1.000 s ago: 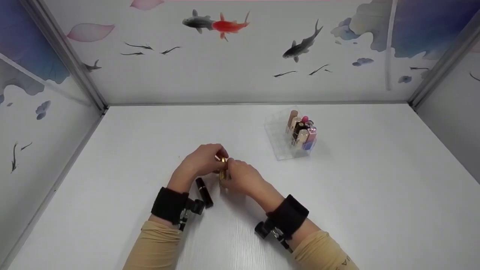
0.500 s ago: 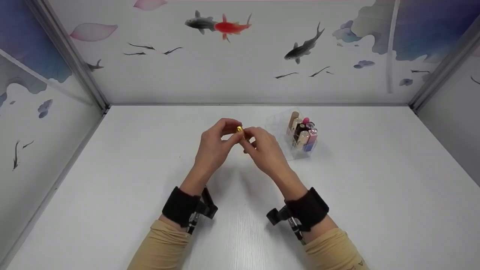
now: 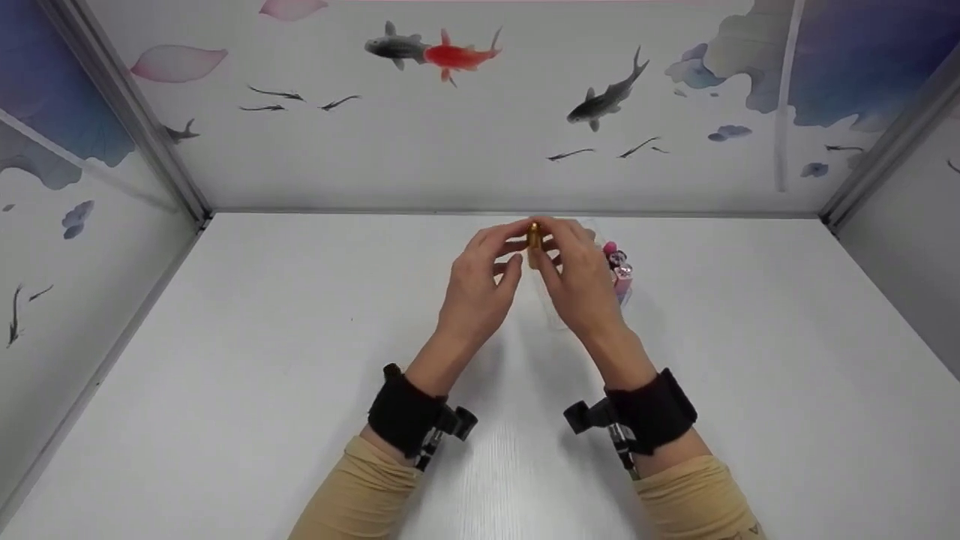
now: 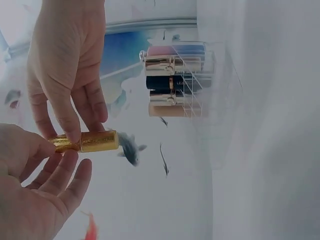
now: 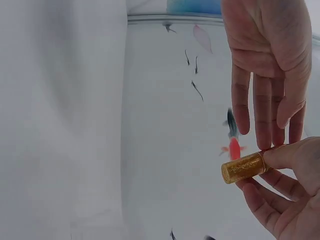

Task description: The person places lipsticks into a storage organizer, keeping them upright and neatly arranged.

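Note:
A gold lipstick tube is held up in the air near the organizer, its lower end free in the left wrist view. My right hand pinches it between thumb and fingers, which the right wrist view shows clearly. Beside it, my left hand has its fingers extended, with the fingertips at the tube's upper end; its thumb stands apart from the tube. Behind my right hand, and partly hidden by it, stands a clear plastic organizer with several lipsticks upright in one side.
The white tabletop spreads around both arms. A dark tip, seemingly of a black lipstick tube, shows beside the left wristband. A printed wall closes the back.
Both hands have lifted the gold lipstick tube from the table and carried it forward and right to the organizer. My left thumb has come off the tube. The left forearm now hides most of the black tube.

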Demonstrator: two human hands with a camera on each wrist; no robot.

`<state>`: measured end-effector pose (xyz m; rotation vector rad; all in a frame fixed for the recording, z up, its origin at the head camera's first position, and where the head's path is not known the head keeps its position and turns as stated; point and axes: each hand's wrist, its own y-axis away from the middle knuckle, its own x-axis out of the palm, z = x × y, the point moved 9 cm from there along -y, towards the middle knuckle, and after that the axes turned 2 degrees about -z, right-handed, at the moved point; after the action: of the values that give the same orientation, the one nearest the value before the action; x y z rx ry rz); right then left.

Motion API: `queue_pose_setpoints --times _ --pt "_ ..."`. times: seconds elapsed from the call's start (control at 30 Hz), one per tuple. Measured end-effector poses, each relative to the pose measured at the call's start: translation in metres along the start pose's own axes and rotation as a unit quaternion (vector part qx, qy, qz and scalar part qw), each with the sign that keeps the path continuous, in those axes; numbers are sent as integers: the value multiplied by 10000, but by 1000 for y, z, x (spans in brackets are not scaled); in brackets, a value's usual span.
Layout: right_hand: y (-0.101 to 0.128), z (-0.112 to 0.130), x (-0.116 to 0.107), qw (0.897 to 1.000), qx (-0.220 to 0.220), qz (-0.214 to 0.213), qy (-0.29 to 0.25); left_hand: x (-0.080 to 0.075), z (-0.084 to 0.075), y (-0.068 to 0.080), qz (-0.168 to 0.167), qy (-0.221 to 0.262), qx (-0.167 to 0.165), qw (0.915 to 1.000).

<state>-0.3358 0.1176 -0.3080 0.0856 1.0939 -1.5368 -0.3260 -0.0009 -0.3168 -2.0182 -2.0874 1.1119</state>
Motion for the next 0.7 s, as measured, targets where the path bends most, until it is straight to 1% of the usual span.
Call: queue_pose_setpoints --times 0.17,0.3,0.4,0.53,0.63,0.7 --pt "-6 -16 -22 9992 -100 -373 136 25 -10 -7 340 108 -13 9994" --pt "-9 -28 -36 9978 -153 -590 273 44 -16 -13 582 28 -65 9983" --pt "-12 -36 -48 9963 -152 -766 364 57 -19 -19 704 21 -63 9975" --pt "-15 -48 -61 9938 -115 -1043 369 73 -21 -25 799 5 19 9968" --pt "-16 -57 -67 9922 -64 -1179 398 83 -21 -28 934 46 45 9956" --pt "-17 -62 -70 9912 -56 -1219 509 91 -21 -31 1053 83 40 9944"
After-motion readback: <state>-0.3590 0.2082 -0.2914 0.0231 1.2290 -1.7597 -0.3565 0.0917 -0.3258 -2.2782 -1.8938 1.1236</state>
